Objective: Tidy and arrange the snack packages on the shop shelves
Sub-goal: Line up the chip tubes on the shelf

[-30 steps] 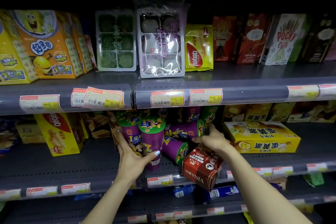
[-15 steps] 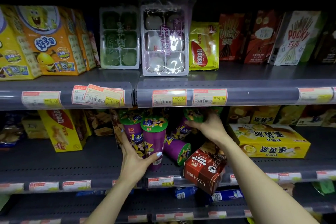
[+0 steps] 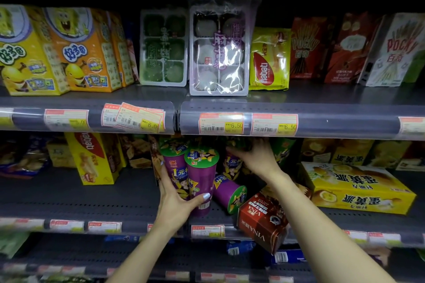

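Purple snack cups with green lids stand on the middle shelf (image 3: 92, 200). My left hand (image 3: 177, 200) wraps around the bases of two upright cups (image 3: 202, 174), thumb across the front one. My right hand (image 3: 255, 156) reaches deeper under the upper shelf and grips a dark green-lidded cup (image 3: 236, 145) at the back; most of that cup is hidden. One purple cup (image 3: 230, 193) lies on its side between my arms. A red-brown VINA box (image 3: 262, 220) tilts over the shelf's front edge below my right forearm.
A yellow egg-pie box (image 3: 358, 188) lies flat at the right, a yellow Nabati box (image 3: 94, 158) stands at the left. The upper shelf (image 3: 322, 119) carries SpongeBob boxes (image 3: 76, 50), mochi trays (image 3: 218, 50), a Nabati bag and Pocky boxes (image 3: 391, 50).
My right hand has moved up and back from the VINA box into the rear of the shelf and closed on a cup there. My left hand stays on the two upright cups.
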The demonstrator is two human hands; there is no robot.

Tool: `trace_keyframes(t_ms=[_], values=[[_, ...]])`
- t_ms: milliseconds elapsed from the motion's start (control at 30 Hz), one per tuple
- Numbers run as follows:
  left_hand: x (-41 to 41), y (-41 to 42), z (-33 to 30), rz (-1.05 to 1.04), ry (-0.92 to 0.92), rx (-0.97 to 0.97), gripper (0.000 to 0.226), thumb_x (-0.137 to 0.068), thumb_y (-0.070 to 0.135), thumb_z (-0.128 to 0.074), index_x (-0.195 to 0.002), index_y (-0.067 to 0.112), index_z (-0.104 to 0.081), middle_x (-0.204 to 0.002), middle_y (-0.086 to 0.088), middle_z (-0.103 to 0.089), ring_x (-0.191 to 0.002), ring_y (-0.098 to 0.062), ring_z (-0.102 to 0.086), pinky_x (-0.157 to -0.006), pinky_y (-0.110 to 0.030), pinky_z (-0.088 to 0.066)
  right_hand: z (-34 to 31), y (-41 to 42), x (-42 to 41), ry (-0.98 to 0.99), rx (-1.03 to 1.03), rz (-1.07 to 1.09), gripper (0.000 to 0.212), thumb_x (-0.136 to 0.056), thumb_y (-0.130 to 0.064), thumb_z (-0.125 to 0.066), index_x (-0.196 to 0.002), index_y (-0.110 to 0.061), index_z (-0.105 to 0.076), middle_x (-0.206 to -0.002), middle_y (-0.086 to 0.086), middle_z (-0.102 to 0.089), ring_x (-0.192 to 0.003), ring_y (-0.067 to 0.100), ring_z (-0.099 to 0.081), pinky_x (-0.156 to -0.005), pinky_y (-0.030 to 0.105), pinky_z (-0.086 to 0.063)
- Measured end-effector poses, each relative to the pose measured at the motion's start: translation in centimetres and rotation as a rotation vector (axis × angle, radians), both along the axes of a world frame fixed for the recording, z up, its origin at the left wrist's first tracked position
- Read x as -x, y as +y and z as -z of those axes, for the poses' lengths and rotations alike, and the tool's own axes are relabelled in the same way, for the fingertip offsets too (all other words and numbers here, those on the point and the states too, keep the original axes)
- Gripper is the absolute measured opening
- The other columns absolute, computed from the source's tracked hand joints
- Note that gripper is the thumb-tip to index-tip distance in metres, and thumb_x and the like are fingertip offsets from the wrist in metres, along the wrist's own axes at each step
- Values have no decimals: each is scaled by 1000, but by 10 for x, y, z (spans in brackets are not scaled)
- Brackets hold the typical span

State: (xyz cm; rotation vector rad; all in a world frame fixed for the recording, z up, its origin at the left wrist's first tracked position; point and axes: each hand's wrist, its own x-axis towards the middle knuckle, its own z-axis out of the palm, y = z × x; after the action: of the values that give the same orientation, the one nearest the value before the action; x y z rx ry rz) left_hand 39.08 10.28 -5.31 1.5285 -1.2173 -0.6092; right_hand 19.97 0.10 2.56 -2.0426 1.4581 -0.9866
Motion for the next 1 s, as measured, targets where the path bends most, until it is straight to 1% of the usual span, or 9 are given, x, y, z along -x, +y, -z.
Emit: trace_keyframes(t_ms=[133, 367, 500, 567, 667, 767, 867, 933, 1000], values=[[0, 0, -1, 0, -16, 1, 132, -58, 30, -88, -149, 26, 8, -152, -6, -16, -135, -18, -29, -101, -24, -26, 5, 1, 2, 99, 22, -3, 68, -84, -44, -64, -141, -17, -39, -145, 7, -43, -134, 27, -38, -106, 31, -33], [-1, 0, -4, 2, -22, -8, 131, -58, 35, -87, -149, 28, 8, -151, -7, -18, -137, -21, -28, -106, -32, -28, 6, 4, 5, 191, 56, -2, 65, -87, -35, -62, -144, -18, -35, -149, 9, -37, -139, 28, -28, -108, 31, -31], [0, 1, -5, 6, -8, -3, 130, -60, 31, -86, -149, 28, 8, -151, -6, -19, -136, -21, -30, -104, -30, -29, 10, 3, 5, 212, 52, -43, 74, -87, -33, -63, -149, -24, -24, -158, 6, -18, -145, 27, -16, -113, 32, -25], [0, 0, -4, 6, -7, 2, 130, -61, 31, -86, -149, 28, 9, -151, -6, -18, -136, -20, -29, -103, -28, -28, 12, 3, 6, 212, 50, -49, 77, -86, -32, -65, -150, -24, -22, -158, 6, -16, -144, 27, -18, -112, 32, -26], [1, -1, -4, 6, -10, 11, 130, -61, 31, -86, -148, 27, 10, -152, -7, -17, -136, -19, -28, -103, -26, -27, 16, 8, 8, 156, 106, -26, 76, -84, -30, -67, -148, -21, -26, -155, 9, -25, -139, 30, -31, -108, 34, -33], [-1, -1, -4, 5, -22, 16, 130, -60, 33, -86, -149, 26, 8, -152, -7, -18, -133, -15, -29, -105, -27, -28, 23, 14, 14, 89, 138, 19, 64, -81, -32, -70, -136, -14, -42, -135, 11, -47, -123, 29, -48, -98, 33, -41], [-2, -1, -2, 6, -40, 4, 131, -59, 40, -85, -149, 29, 10, -154, -6, -15, -138, -20, -27, -110, -36, -30, 30, 20, 23, 97, -51, -12, 56, -73, -43, -76, -117, -16, -54, -110, 4, -61, -102, 22, -60, -82, 29, -47], [-2, 0, 0, -2, -47, -1, 131, -60, 40, -85, -148, 29, 11, -154, -5, -14, -139, -22, -26, -110, -37, -30, 36, 22, 27, 168, -214, -69, 62, -67, -50, -78, -116, -19, -56, -110, 1, -63, -99, 18, -61, -82, 29, -49], [-1, 0, 1, -1, -50, 12, 130, -60, 39, -84, -148, 29, 12, -155, -5, -13, -139, -22, -25, -109, -36, -28, 42, 21, 26, 266, -296, -87, 77, -61, -60, -77, -122, -19, -53, -121, 2, -61, -107, 19, -59, -87, 29, -48]])
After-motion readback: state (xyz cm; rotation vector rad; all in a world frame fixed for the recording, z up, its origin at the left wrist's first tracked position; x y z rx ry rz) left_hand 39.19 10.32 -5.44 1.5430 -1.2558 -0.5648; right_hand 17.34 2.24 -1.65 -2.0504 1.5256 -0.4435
